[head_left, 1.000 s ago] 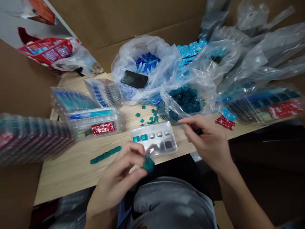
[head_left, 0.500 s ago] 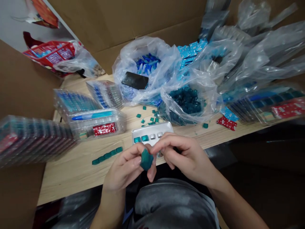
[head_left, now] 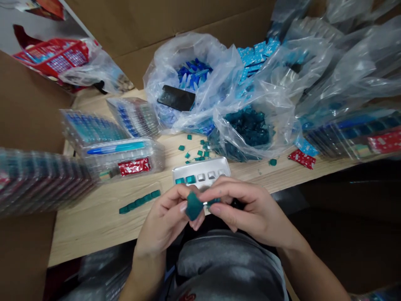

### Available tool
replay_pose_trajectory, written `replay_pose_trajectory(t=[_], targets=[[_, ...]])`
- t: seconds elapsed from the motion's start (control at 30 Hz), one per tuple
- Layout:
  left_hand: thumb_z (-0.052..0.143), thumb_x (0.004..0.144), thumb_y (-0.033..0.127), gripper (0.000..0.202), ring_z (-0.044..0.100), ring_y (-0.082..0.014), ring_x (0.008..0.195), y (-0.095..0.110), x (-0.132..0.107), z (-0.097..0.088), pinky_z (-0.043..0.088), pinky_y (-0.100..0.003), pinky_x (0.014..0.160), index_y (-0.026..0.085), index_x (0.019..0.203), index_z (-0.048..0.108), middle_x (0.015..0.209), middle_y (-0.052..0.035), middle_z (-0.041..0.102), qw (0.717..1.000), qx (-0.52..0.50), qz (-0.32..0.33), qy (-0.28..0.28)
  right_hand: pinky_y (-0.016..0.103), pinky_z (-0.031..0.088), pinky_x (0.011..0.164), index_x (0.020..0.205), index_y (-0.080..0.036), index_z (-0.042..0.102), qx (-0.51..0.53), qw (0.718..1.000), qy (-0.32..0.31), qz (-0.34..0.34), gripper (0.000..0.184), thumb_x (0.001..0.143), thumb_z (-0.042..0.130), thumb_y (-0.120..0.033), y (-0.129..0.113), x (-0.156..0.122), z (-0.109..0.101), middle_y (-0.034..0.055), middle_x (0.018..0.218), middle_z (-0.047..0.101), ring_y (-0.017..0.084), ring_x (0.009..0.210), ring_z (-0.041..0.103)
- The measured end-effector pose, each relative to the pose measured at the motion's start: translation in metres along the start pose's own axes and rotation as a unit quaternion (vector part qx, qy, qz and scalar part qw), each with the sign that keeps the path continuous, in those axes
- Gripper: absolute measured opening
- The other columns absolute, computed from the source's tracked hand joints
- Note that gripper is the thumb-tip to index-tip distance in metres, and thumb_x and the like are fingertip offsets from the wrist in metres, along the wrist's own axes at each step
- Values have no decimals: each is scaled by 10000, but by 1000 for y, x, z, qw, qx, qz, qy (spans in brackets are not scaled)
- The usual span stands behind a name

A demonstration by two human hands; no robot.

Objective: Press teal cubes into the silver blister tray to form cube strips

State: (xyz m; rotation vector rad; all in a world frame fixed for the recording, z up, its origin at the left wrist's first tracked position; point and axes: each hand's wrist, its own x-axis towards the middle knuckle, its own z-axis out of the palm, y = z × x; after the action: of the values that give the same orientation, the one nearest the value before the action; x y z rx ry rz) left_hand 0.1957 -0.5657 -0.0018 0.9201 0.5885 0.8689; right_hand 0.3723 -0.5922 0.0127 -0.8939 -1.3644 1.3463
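Note:
My left hand is in front of the table edge, its fingers pinching a faceted dark teal clump. My right hand is close beside it, with thumb and fingers closed on a small teal square piece. Both hands hide the near half of a silver tray with square wells. Two teal squares sit in its left wells, and the wells to their right look bare. A row of teal squares lies on the wooden table left of my left hand.
A clear bag of dark teal pieces and a bag of blue pieces with a black phone on it stand behind the tray. Loose teal squares lie between them. Stacked clear boxes crowd the left; cardboard walls surround the table.
My right hand has come in from the right to meet my left in front of the tray. The teal clump has risen from low beside my left hand to between both hands.

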Motion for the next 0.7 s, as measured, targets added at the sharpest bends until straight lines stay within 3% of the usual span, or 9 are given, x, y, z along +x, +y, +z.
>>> replay_pose_trajectory(t=[0.17, 0.3, 0.4, 0.53, 0.7], targets=[[784, 779, 334, 192, 525, -69, 528, -2, 1, 1, 446, -160, 482, 186, 775, 661, 666, 28, 536, 998, -27, -40, 28, 188, 399, 502, 882, -168, 670, 63, 996, 12, 59, 61, 836, 686, -132, 1, 2, 6, -61, 638, 564, 55, 532, 484], [724, 831, 321, 141, 556, -95, 610, -2, 0, -1, 486, -187, 540, 187, 816, 681, 722, 4, 538, 998, -33, -50, 0, 210, 470, 579, 827, -181, 577, 72, 995, 5, 64, 80, 874, 632, -146, 3, 3, 7, -20, 732, 665, 87, 627, 618], [699, 840, 423, 237, 552, -110, 646, 0, 0, -4, 504, -215, 578, 187, 848, 685, 758, -11, 531, 1000, 14, -1, -24, 196, 467, 611, 833, -187, 600, -24, 999, 36, 12, 92, 864, 623, -104, 4, 2, 5, -30, 770, 657, 73, 658, 600], [720, 832, 411, 225, 534, -98, 640, -2, -1, -6, 494, -202, 575, 198, 798, 657, 790, -4, 503, 996, 72, 53, -7, 188, 456, 612, 845, -192, 606, -128, 987, 56, -73, 134, 854, 585, -60, 7, 0, 6, -33, 774, 629, 72, 668, 559], [670, 875, 365, 153, 555, -153, 825, -11, -8, -8, 511, -255, 739, 214, 851, 658, 909, -41, 544, 984, 146, 102, 13, 205, 442, 587, 810, -193, 541, -277, 942, 114, -149, 134, 860, 515, -72, 12, 3, 13, -18, 739, 553, 94, 663, 526]])
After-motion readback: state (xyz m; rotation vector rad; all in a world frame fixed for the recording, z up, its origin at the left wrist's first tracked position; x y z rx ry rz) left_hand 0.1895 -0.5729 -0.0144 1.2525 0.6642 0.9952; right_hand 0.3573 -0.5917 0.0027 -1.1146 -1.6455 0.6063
